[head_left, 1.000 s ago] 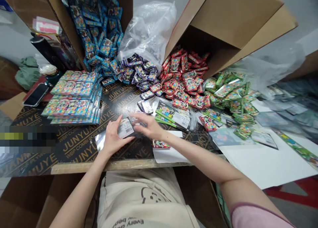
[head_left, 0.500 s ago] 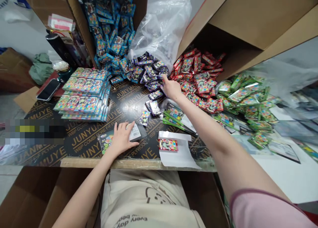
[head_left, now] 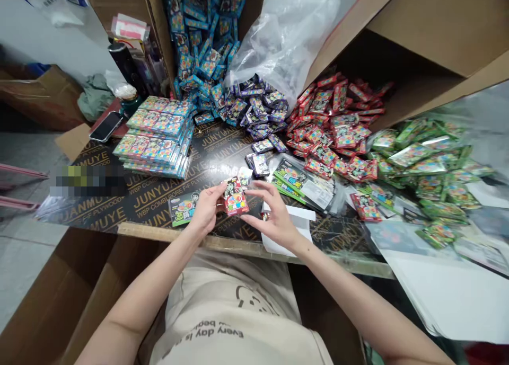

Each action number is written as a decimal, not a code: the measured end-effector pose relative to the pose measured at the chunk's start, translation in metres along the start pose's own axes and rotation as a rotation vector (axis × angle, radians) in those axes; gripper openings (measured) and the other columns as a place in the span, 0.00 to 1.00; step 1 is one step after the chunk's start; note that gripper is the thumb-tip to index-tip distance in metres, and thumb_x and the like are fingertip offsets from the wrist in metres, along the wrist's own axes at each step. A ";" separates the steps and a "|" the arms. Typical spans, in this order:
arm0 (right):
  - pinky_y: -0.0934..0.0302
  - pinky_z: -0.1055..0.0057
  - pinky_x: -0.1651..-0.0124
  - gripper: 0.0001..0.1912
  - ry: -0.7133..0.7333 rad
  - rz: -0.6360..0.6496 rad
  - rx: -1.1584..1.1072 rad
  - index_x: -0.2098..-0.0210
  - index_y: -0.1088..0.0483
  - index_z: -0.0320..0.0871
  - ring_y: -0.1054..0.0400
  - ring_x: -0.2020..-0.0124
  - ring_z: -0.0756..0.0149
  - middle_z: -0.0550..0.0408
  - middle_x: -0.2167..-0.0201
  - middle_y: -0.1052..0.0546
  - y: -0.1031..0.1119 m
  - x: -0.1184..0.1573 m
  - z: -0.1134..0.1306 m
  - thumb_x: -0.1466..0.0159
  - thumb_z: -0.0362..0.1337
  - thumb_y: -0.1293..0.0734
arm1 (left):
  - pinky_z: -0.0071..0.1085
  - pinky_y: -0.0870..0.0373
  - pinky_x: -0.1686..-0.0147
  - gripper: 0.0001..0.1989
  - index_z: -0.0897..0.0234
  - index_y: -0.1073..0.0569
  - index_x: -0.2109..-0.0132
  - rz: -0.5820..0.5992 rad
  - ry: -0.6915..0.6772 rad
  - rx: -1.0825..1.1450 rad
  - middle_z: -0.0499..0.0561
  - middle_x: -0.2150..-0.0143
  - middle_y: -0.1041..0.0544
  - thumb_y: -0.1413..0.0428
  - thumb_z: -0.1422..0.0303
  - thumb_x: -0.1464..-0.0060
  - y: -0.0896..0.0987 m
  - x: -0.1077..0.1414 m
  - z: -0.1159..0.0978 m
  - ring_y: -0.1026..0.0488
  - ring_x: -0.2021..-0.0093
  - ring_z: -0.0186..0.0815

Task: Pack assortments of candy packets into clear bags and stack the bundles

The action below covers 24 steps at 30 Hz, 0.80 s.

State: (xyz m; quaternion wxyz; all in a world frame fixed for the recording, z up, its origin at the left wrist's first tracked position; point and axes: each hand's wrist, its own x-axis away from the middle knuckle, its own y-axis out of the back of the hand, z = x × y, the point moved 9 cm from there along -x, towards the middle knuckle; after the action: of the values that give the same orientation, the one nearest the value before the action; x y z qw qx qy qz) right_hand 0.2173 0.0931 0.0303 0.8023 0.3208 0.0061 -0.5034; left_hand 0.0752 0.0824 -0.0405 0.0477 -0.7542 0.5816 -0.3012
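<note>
A red packet (head_left: 235, 196) is pinched at its left edge between the thumb and fingers of my left hand (head_left: 207, 207). My right hand (head_left: 274, 216) is just right of that packet, thumb and fingers spread, with nothing visible in its grasp. Under my right hand lies a white paper sheet (head_left: 300, 224), where a bit of red shows, mostly hidden. A green and black card (head_left: 183, 208) lies flat left of my left hand. Purple packets (head_left: 260, 165) lie beyond my hands, near green-edged cards in clear sleeves (head_left: 302, 182).
Stacked wrapped sets (head_left: 155, 137) stand at the left beside a phone (head_left: 106, 126). Heaps of blue packets (head_left: 199, 47), purple packets (head_left: 258, 105), red packets (head_left: 338, 126) and green packets (head_left: 429, 158) line the back and right. Cardboard boxes (head_left: 429, 47) rise behind them.
My right hand has come back from the purple heap to the front, fingers now spread. My left hand has left the card and now holds a red packet. The view has shifted.
</note>
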 end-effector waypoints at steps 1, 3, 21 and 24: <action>0.45 0.49 0.37 0.29 0.041 0.018 0.053 0.44 0.35 0.50 0.43 0.36 0.49 0.45 0.39 0.37 0.002 0.001 0.003 0.43 0.48 0.28 | 0.24 0.34 0.78 0.25 0.69 0.23 0.70 0.016 0.004 -0.039 0.48 0.77 0.25 0.33 0.50 0.63 0.001 0.002 0.002 0.33 0.80 0.27; 0.49 0.48 0.35 0.37 0.121 0.074 0.113 0.39 0.39 0.51 0.47 0.34 0.47 0.44 0.37 0.39 0.001 0.001 0.009 0.45 0.48 0.27 | 0.24 0.34 0.77 0.24 0.69 0.24 0.72 0.050 -0.010 -0.127 0.48 0.78 0.26 0.34 0.50 0.61 0.001 0.006 0.003 0.34 0.80 0.27; 0.60 0.46 0.39 0.38 0.167 0.041 0.524 0.41 0.37 0.46 0.34 0.48 0.48 0.46 0.51 0.25 0.000 -0.011 -0.028 0.46 0.55 0.28 | 0.51 0.50 0.35 0.50 0.63 0.46 0.32 0.153 -0.695 -1.506 0.59 0.43 0.29 0.33 0.59 0.60 0.030 0.006 -0.016 0.32 0.44 0.48; 0.59 0.46 0.38 0.39 0.167 0.164 0.370 0.42 0.38 0.47 0.33 0.49 0.49 0.47 0.51 0.25 -0.008 -0.011 -0.027 0.48 0.54 0.27 | 0.52 0.55 0.34 0.55 0.61 0.53 0.30 0.181 -0.720 -1.430 0.57 0.44 0.28 0.33 0.59 0.60 0.025 0.011 -0.018 0.31 0.43 0.46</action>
State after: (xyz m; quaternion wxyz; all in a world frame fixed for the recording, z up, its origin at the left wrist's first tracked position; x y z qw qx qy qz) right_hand 0.2137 0.1137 0.0083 0.7647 0.5027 -0.0459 -0.4006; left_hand 0.0464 0.0693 -0.0318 -0.2379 -0.6029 0.6412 0.4108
